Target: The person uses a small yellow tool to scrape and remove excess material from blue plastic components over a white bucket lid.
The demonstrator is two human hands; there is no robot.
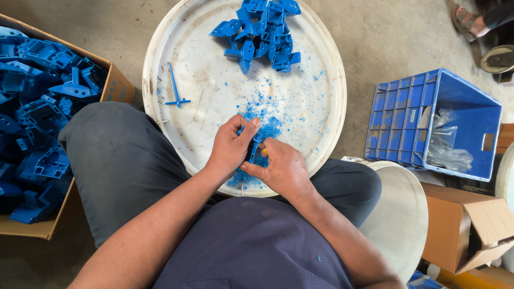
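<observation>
Head view, only cam. Person seated, big round white tray (176,48) resting across knees as a work surface, prob. so scraps land in it. Left hand (231,147) closed around a small blue plastic part (255,147), thumb on top, fingers wrapped under; part sits between both hands, just above tray's near edge. Right hand (284,168) closed too, pinching sth small w/ a yellowish tip right against the part's lower side; looks like a trimming tool but too hidden to tell. Hands touching each other, part held low and close to the body, likely for control.

Blue shavings (267,120) scattered on tray directly under and ahead of hands, so offcuts fall where the work is. Pile of blue parts (265,32) at tray's far side, well apart from hands. Thin blue sprue piece (175,88) lying alone, left of centre.

Cardboard box (115,85) full of similar blue parts at person's left, near the knee, within reach. Blue crate (407,118) w/ clear plastic bags at right, on the floor. Another person's sandalled foot top right, not involved.
</observation>
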